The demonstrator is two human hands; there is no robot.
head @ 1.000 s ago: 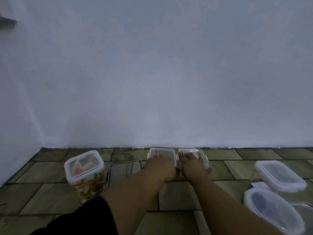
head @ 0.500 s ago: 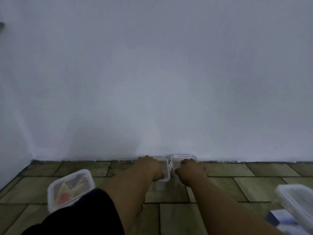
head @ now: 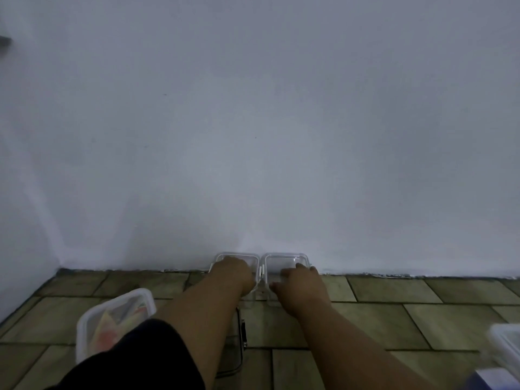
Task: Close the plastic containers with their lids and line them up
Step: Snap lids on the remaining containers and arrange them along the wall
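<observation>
1. two small clear tubs sit side by side at the foot of the wall (head: 253, 136), right against it. the left tub (head: 239, 258) and right tub (head: 285, 260) look to be touching or nearly so, edge to edge.
2. the left hand (head: 233, 274) lies flat on top of the left tub, fingers together and curled over the lid toward the wall; it seems to press down, not pinch.
3. the right hand (head: 299, 288) rests on the near part of the right tub, fingers (head: 287, 273) a little spread over the lid. whether the thumb hooks a side clip i cannot tell.
4. both tubs look empty, so i judge them light and likely to skid on the tile floor (head: 394, 291) if pushed sideways. the wall behind gives a stop to press against.
5. thin clear plastic like this should flex: push on the lid rim and corners, where the seal sits, not the middle, which would bow.
6. best hold for shifting one: palm on top, fingers down the side walls.
7. farther from the wall, left of the arms, a lidded tub of coloured food (head: 112, 319) stands out of line; it should be heavier and steadier.
8. another lidded tub (head: 506, 342) shows at the right edge, also well off the wall, mostly cut off.
</observation>
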